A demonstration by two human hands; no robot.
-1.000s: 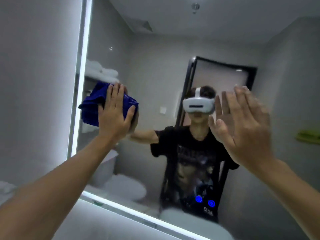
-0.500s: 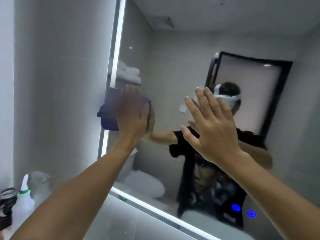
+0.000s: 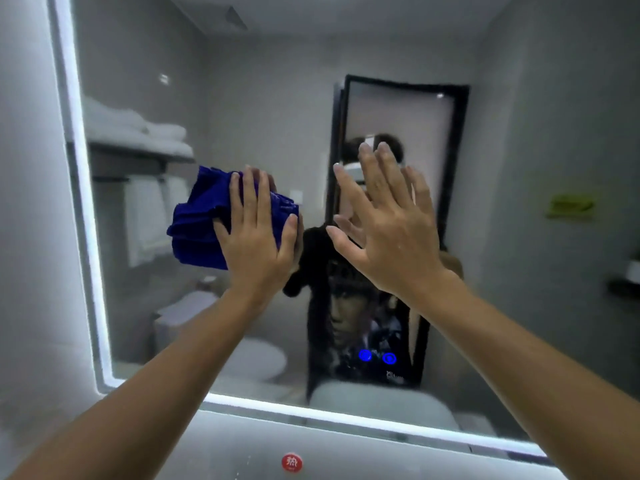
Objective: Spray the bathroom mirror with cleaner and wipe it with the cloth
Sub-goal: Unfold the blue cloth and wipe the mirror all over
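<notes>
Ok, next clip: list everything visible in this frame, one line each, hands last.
rectangular wall mirror with lit white edge: one, glass, fills most of the view
crumpled dark blue cloth: one, pressed against the mirror, left of centre
round red sticker with a white character: one, bottom centre, below the mirror
blue glowing round touch buttons: two, low on the mirror
folded white towels: a stack, seen as a reflection, upper left
white toilet: one, reflected, lower left
black-framed door: one, reflected, centre
left hand: flat on the cloth
right hand: open, raised before the mirror; contact unclear
</notes>
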